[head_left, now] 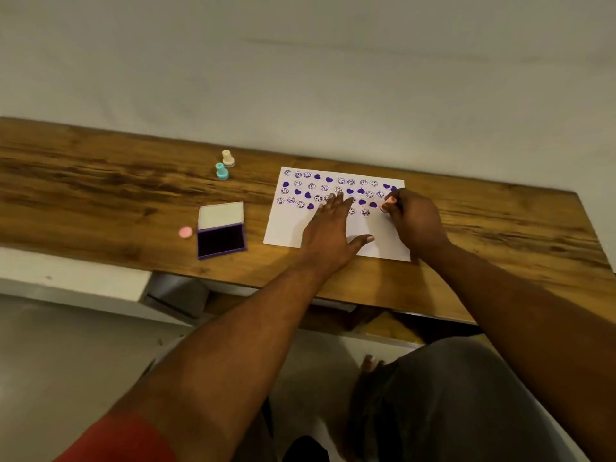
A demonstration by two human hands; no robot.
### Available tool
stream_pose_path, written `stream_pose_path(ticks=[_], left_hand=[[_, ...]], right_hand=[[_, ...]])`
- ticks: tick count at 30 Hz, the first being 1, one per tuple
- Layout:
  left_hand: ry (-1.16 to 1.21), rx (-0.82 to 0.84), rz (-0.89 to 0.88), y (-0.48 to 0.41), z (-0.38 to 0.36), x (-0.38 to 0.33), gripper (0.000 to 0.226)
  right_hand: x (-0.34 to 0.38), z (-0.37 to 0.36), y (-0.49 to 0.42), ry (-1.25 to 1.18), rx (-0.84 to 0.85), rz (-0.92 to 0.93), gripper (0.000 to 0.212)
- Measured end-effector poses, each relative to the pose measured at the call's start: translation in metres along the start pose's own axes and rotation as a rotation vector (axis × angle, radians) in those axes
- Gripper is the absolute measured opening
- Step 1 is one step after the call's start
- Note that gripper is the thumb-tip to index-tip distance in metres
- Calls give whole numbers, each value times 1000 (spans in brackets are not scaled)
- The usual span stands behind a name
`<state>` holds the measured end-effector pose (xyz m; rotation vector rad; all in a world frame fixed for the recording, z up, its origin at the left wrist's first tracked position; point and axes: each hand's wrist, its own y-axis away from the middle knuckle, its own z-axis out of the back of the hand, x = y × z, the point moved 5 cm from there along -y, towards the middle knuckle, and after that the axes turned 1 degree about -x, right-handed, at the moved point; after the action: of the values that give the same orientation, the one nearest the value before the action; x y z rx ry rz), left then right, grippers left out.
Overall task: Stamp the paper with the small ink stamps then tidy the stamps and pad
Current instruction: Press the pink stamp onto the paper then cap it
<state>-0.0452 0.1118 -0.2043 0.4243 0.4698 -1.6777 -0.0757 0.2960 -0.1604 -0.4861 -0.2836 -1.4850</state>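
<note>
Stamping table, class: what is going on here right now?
A person is stamping a sheet of paper on a wooden table. The left hand lies flat on the sheet, while the right hand presses a pink stamp onto it. Rows of purple hearts and smiley faces already fill the upper part. The ink pad sits open to the left, beside a pink cap; two more stamps stand behind it.

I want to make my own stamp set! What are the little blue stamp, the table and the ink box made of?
The turquoise stamp looks like smooth moulded plastic: an even, bright colour and rounded shape. The table looks like wood or a wood-look top, with brown streaky grain and a dull sheen. The ink pad case seems to be purple plastic, with a dark inked pad inside that is probably felt or foam.
</note>
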Motion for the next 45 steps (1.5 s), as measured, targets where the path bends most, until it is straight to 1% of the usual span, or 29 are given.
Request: stream_pose_path(ticks=[4,10,16,18,22,23,24,25,27,28,35,41,45], left_hand=[[28,10,-1,-8,-12,-7,100],[12,13,-10,-8,-24,-3,100],[35,15,-10,-8,-25,-2,103],[52,12,-2,-7,-25,-2,102],[67,-9,-19,-9,-23,-7,101],[68,-6,-19,-9,-24,-8,101],[72,-4,-19,-8,-25,-9,101],[77,-3,-22,-6,-27,-10,102],[73,-8,-21,-2,-28,-7,103],[68,-13,-18,-3,-28,-5,104],[38,8,-5,-4,-29,1,104],[43,6,-1,-12,-24,-3,105],[40,18,-14,-4,-30,0,104]], right_hand=[[-11,0,-2,0,14,-2,25],[-12,-8,0,59,32,29,31],[-5,-7,-4,118,82,56,30],[4,4,-7,106,32,97,30],[31,56,-23,-40,-271,219,32],[33,61,-23,-59,-324,244,29],[31,57,-19,-55,-324,258,25],[25,42,-13,-6,-263,242,24],[7,-8,9,159,3,114,28],[-2,-26,17,200,85,62,31],[-6,-36,9,188,88,3,30],[-6,-29,1,187,58,27,31],[-6,-34,9,204,82,65,31]])
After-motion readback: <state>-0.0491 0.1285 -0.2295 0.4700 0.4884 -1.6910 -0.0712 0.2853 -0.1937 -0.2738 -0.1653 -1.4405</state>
